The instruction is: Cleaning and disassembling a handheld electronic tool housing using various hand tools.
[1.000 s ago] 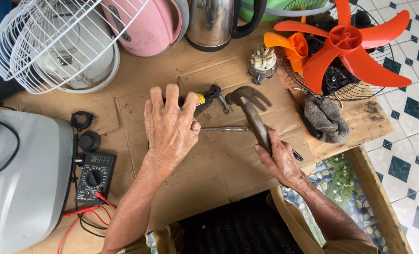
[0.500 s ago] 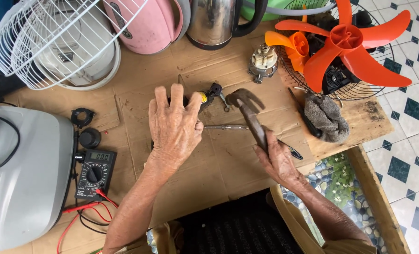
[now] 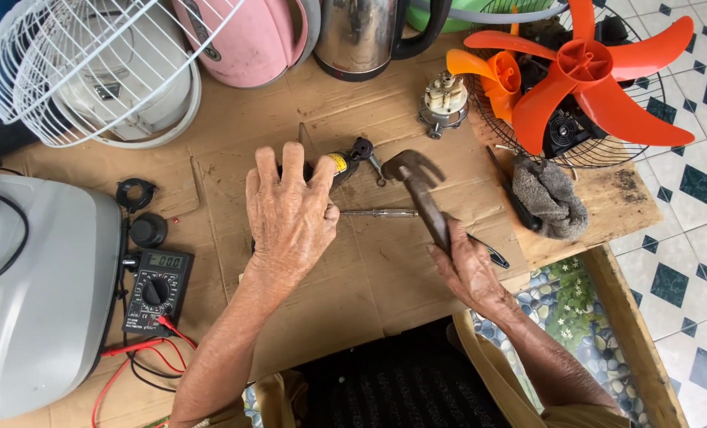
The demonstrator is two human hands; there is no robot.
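Note:
My right hand (image 3: 468,269) grips the wooden handle of a rusty claw hammer (image 3: 418,186), whose head hangs over the cardboard-covered table (image 3: 369,285). My left hand (image 3: 288,214) presses palm-down on a dark object hidden beneath it, fingers spread. A thin metal shaft (image 3: 379,212) sticks out from under that hand toward the right, passing below the hammer head. Just beyond my fingertips lies a small dark part with a yellow label (image 3: 347,160).
A multimeter (image 3: 157,292) with red leads sits left, beside a grey appliance casing (image 3: 36,301). A white fan guard (image 3: 91,63), pink kettle (image 3: 246,36) and steel kettle (image 3: 369,36) line the back. Orange fan blades (image 3: 591,71), a small motor (image 3: 444,101) and a grey rag (image 3: 551,198) lie right.
The hammer head has shifted slightly, rising and swinging a little left above the shaft. My left hand has stayed pressed in place.

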